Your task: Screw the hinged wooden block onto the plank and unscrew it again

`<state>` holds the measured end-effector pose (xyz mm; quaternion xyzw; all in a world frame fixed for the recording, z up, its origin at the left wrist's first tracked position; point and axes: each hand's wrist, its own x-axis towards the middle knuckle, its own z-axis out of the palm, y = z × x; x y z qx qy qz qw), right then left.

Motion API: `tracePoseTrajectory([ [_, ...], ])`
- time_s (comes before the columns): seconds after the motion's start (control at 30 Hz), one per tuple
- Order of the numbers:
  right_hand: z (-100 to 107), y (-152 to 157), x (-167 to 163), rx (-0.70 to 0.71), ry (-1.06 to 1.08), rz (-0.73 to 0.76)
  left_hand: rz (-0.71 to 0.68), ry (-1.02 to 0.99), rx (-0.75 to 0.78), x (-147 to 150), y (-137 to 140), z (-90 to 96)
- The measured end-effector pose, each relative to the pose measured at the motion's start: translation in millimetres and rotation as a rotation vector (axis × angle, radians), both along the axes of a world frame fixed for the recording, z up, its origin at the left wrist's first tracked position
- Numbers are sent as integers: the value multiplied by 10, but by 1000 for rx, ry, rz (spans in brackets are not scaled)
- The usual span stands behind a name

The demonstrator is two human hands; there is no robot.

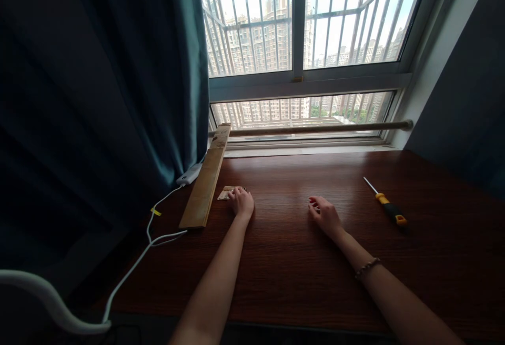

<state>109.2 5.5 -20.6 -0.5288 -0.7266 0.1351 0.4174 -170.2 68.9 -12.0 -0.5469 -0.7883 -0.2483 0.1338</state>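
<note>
My left hand [242, 203] is on the dark wooden tabletop, its bent fingers closed over a small flat piece with a printed, light-brown surface [224, 193]. Part of that piece is hidden under the fingers, so its exact kind is unclear. To the right, my right hand [325, 217] hovers or rests at the table with loosely curled fingers slightly apart and nothing visible in them. A beaded bracelet [367, 267] circles the right wrist. Farther right lies a screwdriver [390, 210] with a yellow and black handle, its shaft pointing toward the window; neither hand touches it.
A long wooden board [205, 187] lies left of my left hand, its far end up by the window rail [315, 129]. Beside it are a white power strip [190, 174] and a white cable [130, 276]. A blue curtain [173, 71] hangs along the left.
</note>
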Motion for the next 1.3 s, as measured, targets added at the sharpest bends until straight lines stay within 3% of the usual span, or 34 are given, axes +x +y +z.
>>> tracePoseTrajectory([
  [0.4,46,-4,-2,-12,20,-33,-108,95,-84,-1,31,-40],
  [0.93,44,-7,8,-12,23,-29,-102,112,-8,-10,10,-15],
  [1.3,-13,25,17,3,18,-26,-159,24,-62,-42,34,9],
])
